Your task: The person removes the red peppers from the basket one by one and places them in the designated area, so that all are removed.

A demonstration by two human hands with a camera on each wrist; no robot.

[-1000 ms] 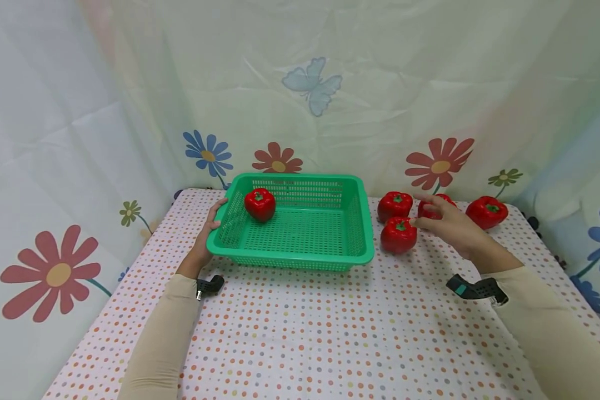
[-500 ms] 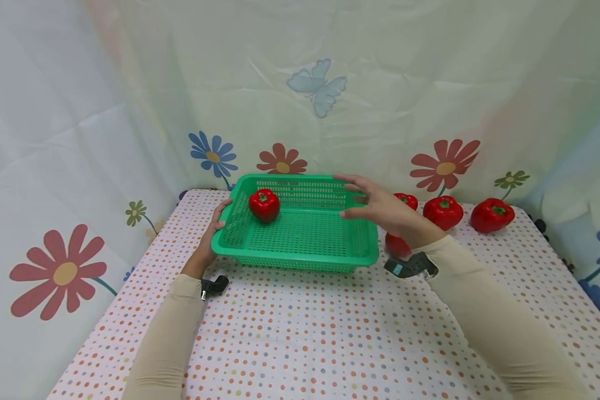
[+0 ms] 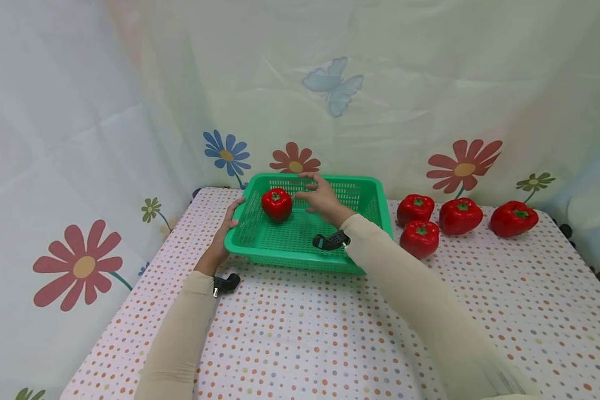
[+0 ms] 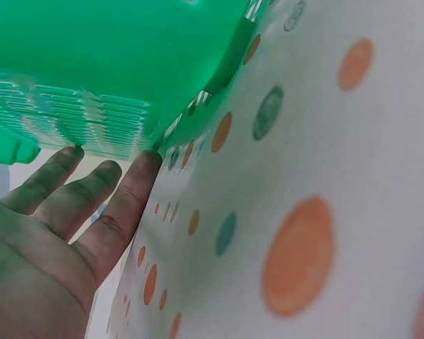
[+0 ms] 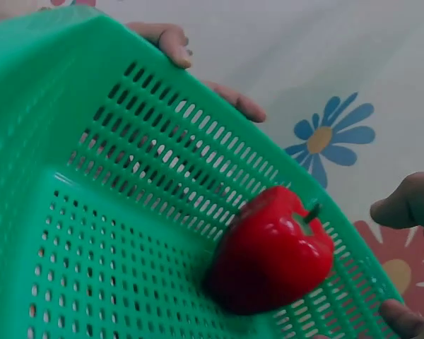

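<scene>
A red bell pepper (image 3: pixel 276 205) sits in the far left part of a green plastic basket (image 3: pixel 300 256), its green stem up. My left hand (image 3: pixel 221 238) rests against the basket's left side, and in the left wrist view its straight fingers (image 4: pixel 115 220) touch the slotted wall. Over the basket, just right of the pepper, my right hand (image 3: pixel 324 199) is spread and holds nothing. In the right wrist view its thumb and fingers show at the right edge, apart from the pepper (image 5: pixel 272 251).
Several more red bell peppers, one nearest the basket (image 3: pixel 420 239) and one farthest right (image 3: pixel 514 219), lie on the dotted tablecloth (image 3: pixel 300 328) right of the basket. A flowered curtain (image 3: pixel 390 100) hangs behind the table.
My right hand has moved left from the peppers on the table to over the basket, beside the pepper inside. The left hand stays at the basket's side. The head view has shifted slightly.
</scene>
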